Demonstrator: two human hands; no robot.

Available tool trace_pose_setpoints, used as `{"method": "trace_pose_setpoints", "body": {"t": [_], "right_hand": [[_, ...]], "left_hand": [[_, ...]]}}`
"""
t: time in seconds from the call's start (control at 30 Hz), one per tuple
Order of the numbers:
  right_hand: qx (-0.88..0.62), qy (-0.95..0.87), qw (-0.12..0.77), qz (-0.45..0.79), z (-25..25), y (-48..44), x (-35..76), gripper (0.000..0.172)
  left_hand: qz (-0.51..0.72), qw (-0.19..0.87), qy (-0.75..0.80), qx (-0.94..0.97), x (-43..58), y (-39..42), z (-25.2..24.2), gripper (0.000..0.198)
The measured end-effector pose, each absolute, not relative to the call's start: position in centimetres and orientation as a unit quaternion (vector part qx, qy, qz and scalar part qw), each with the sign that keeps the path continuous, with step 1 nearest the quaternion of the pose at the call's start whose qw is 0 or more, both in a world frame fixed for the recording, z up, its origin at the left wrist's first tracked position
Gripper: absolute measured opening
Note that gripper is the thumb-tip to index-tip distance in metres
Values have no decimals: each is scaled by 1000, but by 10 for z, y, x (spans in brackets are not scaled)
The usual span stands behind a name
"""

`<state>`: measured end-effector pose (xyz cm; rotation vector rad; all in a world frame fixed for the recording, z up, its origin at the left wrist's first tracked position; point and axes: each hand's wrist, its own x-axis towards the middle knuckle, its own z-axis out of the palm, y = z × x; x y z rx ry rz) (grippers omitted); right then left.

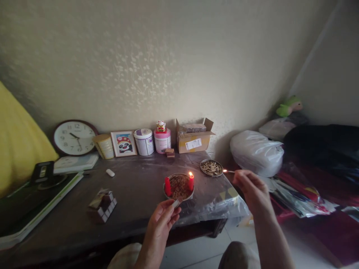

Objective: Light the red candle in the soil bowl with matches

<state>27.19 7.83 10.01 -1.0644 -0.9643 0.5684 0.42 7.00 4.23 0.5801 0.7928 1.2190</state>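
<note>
My right hand (pixel 252 190) pinches a burning match (pixel 230 172), its flame pointing left near a round metal dish of matchsticks (pixel 212 167). In my left hand (pixel 164 216), closed between thumb and fingers, is a small matchbox (pixel 177 203), mostly covered by the fingers. Just beyond it stands a round bowl (pixel 179 186) filled with brown grains. Two red candles are upright in the bowl: the right candle (pixel 191 182) is lit, while the left candle (pixel 167 186) shows no flame.
Along the wall stand a clock (pixel 74 137), a framed panda picture (pixel 124 144), two tins and a cardboard box (pixel 194 144). A stack of small boxes (pixel 102 205) sits left on the table. Plastic sheeting (pixel 224 205) drapes over the right edge, with bags (pixel 256 151) beyond.
</note>
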Motion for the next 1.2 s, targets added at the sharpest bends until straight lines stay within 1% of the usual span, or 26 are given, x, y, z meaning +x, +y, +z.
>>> {"method": "trace_pose_setpoints", "body": {"t": [0.03, 0.1, 0.17, 0.23, 0.3, 0.37, 0.43, 0.53, 0.57, 0.6, 0.67, 0.73, 0.8, 0.87, 0.9, 0.93, 1.03, 1.1, 1.13, 1.2], "right_hand": [[-436, -432, 740, 274, 102, 77, 272, 22], [-411, -456, 733, 293, 103, 76, 269, 27], [-465, -489, 680, 286, 99, 78, 266, 26], [-522, -495, 643, 262, 94, 80, 264, 19], [-511, -471, 672, 257, 92, 80, 264, 15], [-445, -448, 721, 284, 91, 77, 265, 20], [-409, -457, 725, 312, 91, 74, 266, 25], [-501, -491, 658, 273, 90, 73, 268, 17], [-528, -487, 648, 253, 89, 72, 268, 14], [-532, -476, 655, 245, 89, 71, 269, 14], [-479, -455, 698, 277, 90, 69, 269, 20], [-429, -467, 703, 321, 90, 68, 269, 29], [-462, -516, 655, 303, 87, 71, 267, 30], [-544, -548, 595, 223, 82, 75, 266, 26], [-570, -544, 584, 193, 79, 77, 265, 24], [-578, -531, 591, 186, 77, 78, 265, 24], [-510, -491, 650, 277, 74, 77, 265, 26], [-484, -515, 633, 315, 72, 78, 265, 26], [-507, -538, 606, 295, 69, 80, 265, 26], [-588, -565, 542, 203, 61, 88, 269, 21]], "left_hand": [[550, 709, 356, 261, 5, 70, 42, 41], [548, 710, 357, 261, 6, 71, 43, 42], [547, 709, 362, 260, 7, 71, 43, 43], [547, 708, 363, 260, 7, 71, 43, 43], [548, 709, 361, 258, 6, 71, 42, 43], [548, 711, 360, 253, 6, 71, 41, 42], [549, 712, 360, 249, 5, 71, 41, 42], [546, 714, 362, 248, 6, 71, 39, 42], [545, 714, 361, 251, 6, 71, 39, 41], [545, 714, 358, 255, 6, 70, 38, 40], [547, 714, 350, 263, 6, 70, 38, 39], [548, 712, 347, 267, 6, 70, 38, 38], [548, 711, 350, 267, 6, 69, 39, 37], [547, 710, 354, 265, 6, 69, 40, 37], [546, 711, 356, 263, 6, 68, 41, 38], [544, 712, 358, 262, 6, 68, 42, 38], [544, 712, 359, 261, 6, 69, 43, 39], [543, 711, 363, 260, 6, 70, 42, 40], [542, 711, 366, 257, 6, 70, 42, 40], [538, 717, 366, 252, 5, 71, 40, 41]]}}
